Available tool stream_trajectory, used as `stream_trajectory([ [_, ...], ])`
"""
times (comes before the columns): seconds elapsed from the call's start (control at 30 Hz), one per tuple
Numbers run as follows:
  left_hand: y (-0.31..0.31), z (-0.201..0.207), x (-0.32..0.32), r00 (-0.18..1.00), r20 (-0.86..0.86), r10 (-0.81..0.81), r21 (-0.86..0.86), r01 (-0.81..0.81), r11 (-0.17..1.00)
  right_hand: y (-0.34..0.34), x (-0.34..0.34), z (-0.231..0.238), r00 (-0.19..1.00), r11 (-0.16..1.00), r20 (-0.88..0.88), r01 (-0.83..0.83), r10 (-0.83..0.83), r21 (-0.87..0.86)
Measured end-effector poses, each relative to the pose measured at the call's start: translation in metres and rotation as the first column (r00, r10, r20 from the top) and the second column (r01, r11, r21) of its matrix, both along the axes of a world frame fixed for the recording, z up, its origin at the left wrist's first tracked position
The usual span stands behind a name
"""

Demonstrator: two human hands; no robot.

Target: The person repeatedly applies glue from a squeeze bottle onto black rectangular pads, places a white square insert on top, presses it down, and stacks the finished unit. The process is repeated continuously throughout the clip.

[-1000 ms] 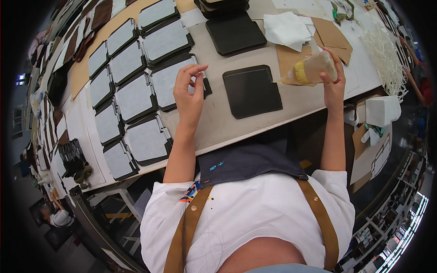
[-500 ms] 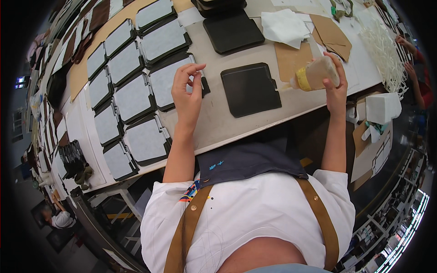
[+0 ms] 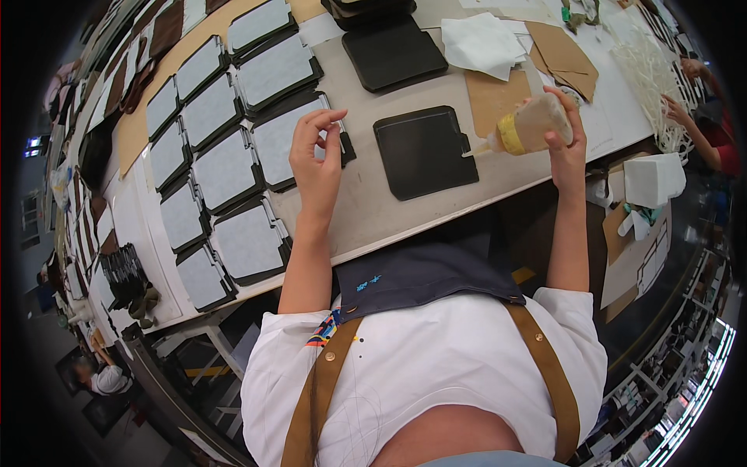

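My right hand (image 3: 571,144) grips a translucent squeeze bottle (image 3: 535,127) of pale yellowish liquid, with yellow wrapping around its neck. The bottle is tilted on its side, its thin nozzle pointing left at the small notched tab on the right edge of a black flat panel (image 3: 424,156). Whether the nozzle tip touches the tab, I cannot tell. Left of that panel, my left hand (image 3: 317,148) hovers, fingers loosely bent and thumb a little apart, holding nothing. Beside it lie rows of black-edged panels faced with pale sheets (image 3: 226,173).
More black panels (image 3: 393,54) are stacked at the far middle. White sheets (image 3: 482,45) and brown card pieces (image 3: 564,61) lie far right, near a heap of white strips (image 3: 650,74). A white block (image 3: 655,183) sits below the table's right end. Another person's arm (image 3: 689,124) reaches in there.
The bottle and my right hand have shifted slightly left, bringing the nozzle to the panel's tab. My left hand stays nearly in place.
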State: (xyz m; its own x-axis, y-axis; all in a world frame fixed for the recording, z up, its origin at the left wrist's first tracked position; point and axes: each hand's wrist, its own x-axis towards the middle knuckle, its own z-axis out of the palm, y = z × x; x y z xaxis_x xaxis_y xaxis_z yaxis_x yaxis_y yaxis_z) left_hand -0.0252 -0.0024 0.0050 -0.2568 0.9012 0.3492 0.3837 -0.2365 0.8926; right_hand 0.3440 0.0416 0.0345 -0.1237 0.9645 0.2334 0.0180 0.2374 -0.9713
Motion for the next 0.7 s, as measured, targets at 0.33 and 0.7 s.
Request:
stream_trajectory([
  [0.33,0.001,0.0,0.001,1.0,-0.023,0.006,0.058,-0.004,0.998,-0.034,0.013,-0.005,0.994,0.991,-0.048,0.098,-0.103,-0.092],
  [0.7,0.001,-0.002,0.002,1.0,-0.01,0.008,0.054,-0.008,0.999,-0.132,-0.029,-0.031,0.773,0.786,-0.203,0.617,-0.601,0.027],
])
